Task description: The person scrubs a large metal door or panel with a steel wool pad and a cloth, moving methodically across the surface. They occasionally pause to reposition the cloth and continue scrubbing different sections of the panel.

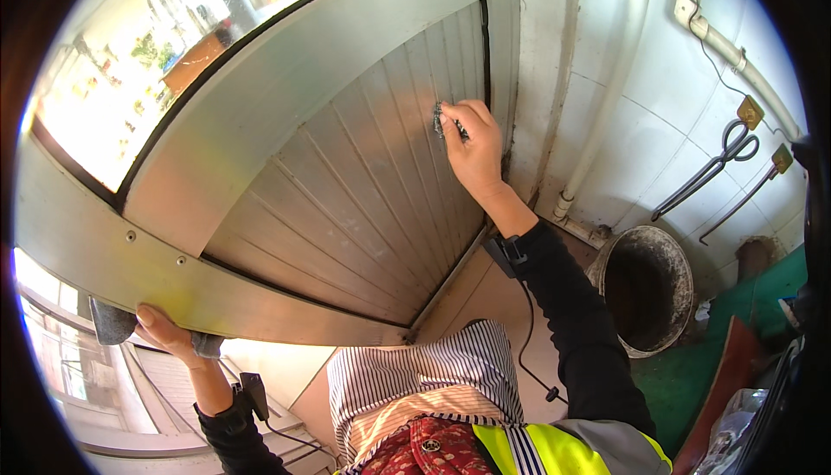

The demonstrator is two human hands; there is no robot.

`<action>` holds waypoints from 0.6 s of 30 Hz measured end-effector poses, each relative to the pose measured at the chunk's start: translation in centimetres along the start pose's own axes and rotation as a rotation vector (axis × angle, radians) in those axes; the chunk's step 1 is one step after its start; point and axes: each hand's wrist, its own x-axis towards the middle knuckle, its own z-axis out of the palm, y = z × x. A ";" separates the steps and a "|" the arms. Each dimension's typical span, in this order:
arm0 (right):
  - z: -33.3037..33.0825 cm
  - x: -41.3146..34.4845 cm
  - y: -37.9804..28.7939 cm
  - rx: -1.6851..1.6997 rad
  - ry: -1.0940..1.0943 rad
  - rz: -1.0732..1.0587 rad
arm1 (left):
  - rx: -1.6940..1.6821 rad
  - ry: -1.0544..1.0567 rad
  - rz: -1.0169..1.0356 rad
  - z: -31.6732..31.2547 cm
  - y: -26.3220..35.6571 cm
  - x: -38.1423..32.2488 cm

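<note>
My right hand point(472, 144) grips a dark metal scouring pad point(439, 119) and holds it against the ribbed lower panel point(363, 170) of a metal-framed door, near the panel's right side. My left hand point(165, 335) is at the door's outer edge on the lower left, with its thumb on the frame point(214, 293). A grey cloth point(115, 323) is bunched in the left hand and shows on both sides of it; the fingers behind the edge are hidden. Faint pale smudges mark the panel. Glass fills the upper part of the door.
At right, a worn bucket point(682, 293) stands by the tiled wall. Black tongs point(707, 170) and a hooked metal rod point(740, 205) hang above it. Pipes point(610, 98) run along the wall. Green material point(669, 390) and a reddish board point(714, 384) lie lower right.
</note>
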 end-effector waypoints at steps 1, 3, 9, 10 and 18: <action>-0.2 0.4 -0.2 0.006 0.037 -0.104 | -0.026 0.024 -0.010 0.3 0.2 -0.1; -0.4 2.3 -0.6 -0.013 0.095 -0.155 | -0.096 0.051 -0.030 0.8 0.5 0.0; 1.2 4.0 0.0 -0.146 0.170 -0.374 | -0.025 0.013 0.011 0.6 0.7 -0.3; 1.1 3.1 0.2 -0.182 0.161 -0.396 | -0.007 0.009 0.016 0.6 0.6 -0.2; -0.5 3.7 -0.2 -0.085 0.158 -0.329 | 0.106 0.013 -0.023 0.3 1.0 0.1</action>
